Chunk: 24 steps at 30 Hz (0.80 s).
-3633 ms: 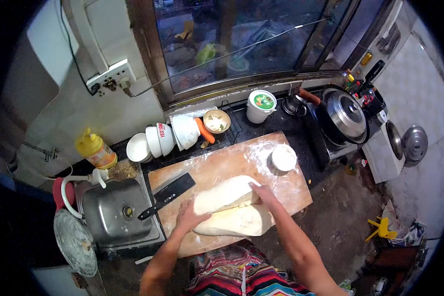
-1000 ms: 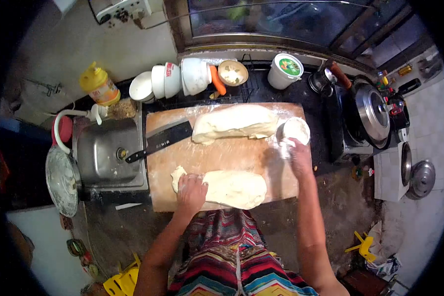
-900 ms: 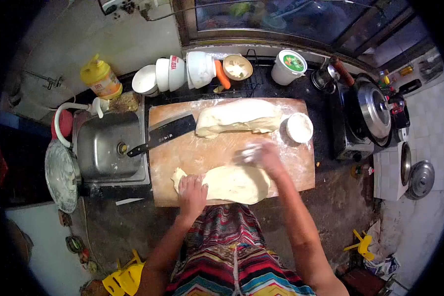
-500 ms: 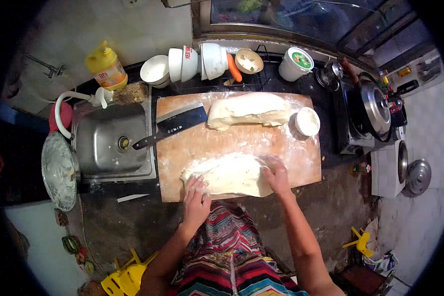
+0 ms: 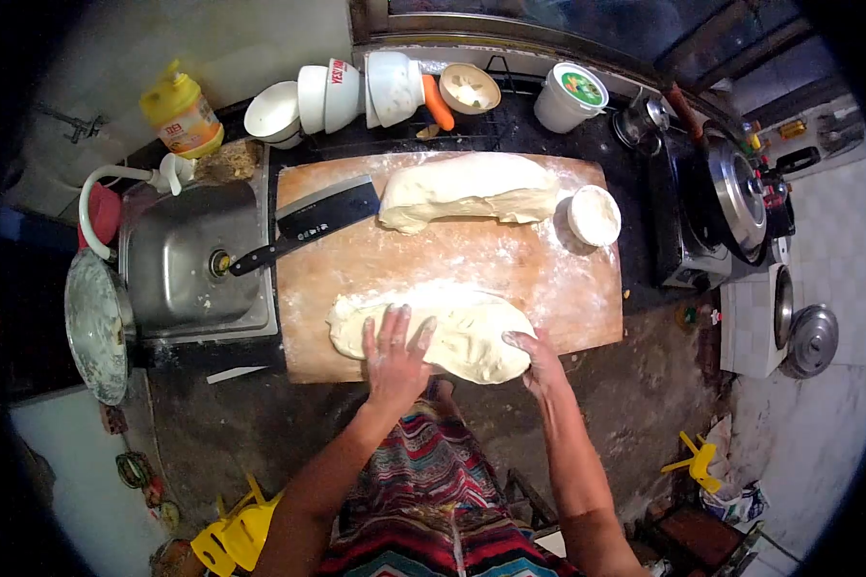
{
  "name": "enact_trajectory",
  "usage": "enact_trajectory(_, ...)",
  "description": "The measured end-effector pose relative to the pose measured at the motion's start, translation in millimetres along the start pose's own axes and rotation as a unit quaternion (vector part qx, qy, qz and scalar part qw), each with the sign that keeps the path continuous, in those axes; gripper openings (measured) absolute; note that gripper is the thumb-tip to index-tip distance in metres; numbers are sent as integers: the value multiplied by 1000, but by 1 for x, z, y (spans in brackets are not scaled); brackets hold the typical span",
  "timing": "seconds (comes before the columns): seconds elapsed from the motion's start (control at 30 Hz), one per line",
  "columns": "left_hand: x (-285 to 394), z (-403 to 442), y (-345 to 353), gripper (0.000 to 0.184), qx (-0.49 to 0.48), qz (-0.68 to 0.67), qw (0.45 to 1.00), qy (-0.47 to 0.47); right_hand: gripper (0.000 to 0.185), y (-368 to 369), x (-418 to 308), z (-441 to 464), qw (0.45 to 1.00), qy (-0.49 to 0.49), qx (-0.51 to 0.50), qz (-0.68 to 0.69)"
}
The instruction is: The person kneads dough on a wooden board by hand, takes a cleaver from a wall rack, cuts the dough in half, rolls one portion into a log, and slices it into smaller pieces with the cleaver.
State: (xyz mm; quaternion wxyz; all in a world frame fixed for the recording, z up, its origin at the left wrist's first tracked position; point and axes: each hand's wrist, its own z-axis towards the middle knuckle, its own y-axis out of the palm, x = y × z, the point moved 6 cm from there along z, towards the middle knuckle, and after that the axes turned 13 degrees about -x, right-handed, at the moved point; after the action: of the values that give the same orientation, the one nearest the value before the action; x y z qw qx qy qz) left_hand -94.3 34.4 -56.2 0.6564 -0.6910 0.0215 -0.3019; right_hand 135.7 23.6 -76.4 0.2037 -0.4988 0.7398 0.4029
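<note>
A long flattened piece of dough (image 5: 452, 332) lies along the near edge of the floured wooden board (image 5: 327, 279). My left hand (image 5: 395, 356) rests on its left half with the fingers spread. At the right end, my right hand (image 5: 539, 362) grips the dough's edge, thumb on top and the other fingers mostly hidden. Farther back on the board is a second, thicker log of dough (image 5: 471, 192). A cleaver (image 5: 322, 216) lies to its left, the handle reaching over the sink. On its right stands a small white tub (image 5: 595, 216) with flour on it.
A steel sink (image 5: 192, 303) is on the left, with a floury metal basin (image 5: 98, 327) beside it. Bowls (image 5: 332, 98), a carrot (image 5: 438, 103) and a lidded white bucket (image 5: 570, 98) line the back. To the right is a stove with a lidded pan (image 5: 731, 192).
My left hand has moved right and up onto the dough from its left end. My right hand has shifted down to the right end, whose shape has changed. The view has shifted slightly.
</note>
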Motion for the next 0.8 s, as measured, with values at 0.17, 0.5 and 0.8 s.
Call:
enact_trajectory(0.17, 1, -6, -14, 49, 79, -45, 994, -66, 72, -1, 7, -3, 971, -51, -70, 224)
enact_trajectory(0.5, -22, -21, -45, 37, 184, -189, 955, -135, 86, 60, -25, -5, 963, 14, -197, 182)
enact_trajectory(0.8, -52, -47, -52, 38, 265, -271, 912, -157, 87, 85, -40, -23, 898, -31, -438, 13)
